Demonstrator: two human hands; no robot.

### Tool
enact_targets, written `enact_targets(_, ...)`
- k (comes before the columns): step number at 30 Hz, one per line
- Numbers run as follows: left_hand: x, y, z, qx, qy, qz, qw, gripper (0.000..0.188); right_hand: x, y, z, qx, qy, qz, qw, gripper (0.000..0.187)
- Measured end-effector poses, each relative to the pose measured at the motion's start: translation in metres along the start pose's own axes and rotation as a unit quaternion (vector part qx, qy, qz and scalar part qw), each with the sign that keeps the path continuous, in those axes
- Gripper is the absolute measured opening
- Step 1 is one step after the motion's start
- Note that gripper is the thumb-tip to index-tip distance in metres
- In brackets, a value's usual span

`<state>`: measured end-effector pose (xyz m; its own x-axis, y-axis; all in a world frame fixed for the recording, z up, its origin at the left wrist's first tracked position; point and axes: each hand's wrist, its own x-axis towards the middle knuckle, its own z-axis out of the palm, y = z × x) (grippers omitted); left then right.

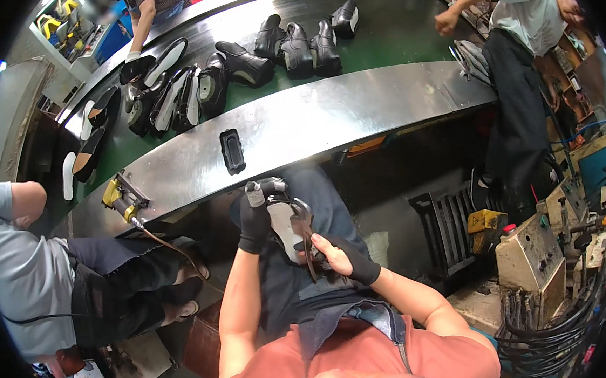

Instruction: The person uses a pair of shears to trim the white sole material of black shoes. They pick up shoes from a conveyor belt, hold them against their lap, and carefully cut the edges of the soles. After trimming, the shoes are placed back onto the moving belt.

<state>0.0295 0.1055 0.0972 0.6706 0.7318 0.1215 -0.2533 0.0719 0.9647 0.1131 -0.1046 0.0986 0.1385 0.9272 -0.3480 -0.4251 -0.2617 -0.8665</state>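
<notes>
Left hand [255,222] grips the shoe [284,225] from the left, apparently steadying it. Right hand [347,259] meets its right side; grip cannot be told.

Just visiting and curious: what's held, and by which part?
The left hand holds a shoe, pale underside up, by its side near the far end. The right hand is at its near end, its exact hold unclear.
</notes>
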Motion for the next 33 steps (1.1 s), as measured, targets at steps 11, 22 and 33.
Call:
enact_targets(11, -0.009, 0.010, 0.020, 0.044, 0.003, 0.012, 0.999, 0.080, 0.028, -0.004, -0.037, 0.358, -0.292, 0.185, 0.867, 0.063)
enact_targets(22, -0.007, 0.005, 0.015, -0.006, 0.039, -0.060, 0.997, 0.068, 0.022, -0.060, -0.014, 0.018, -0.056, 0.221, 0.973, 0.057)
enact_targets(33, 0.003, -0.012, 0.009, 0.116, 0.031, 0.070, 0.990, 0.058, 0.031, 0.024, 0.006, -0.338, 0.108, -0.100, 0.930, 0.036)
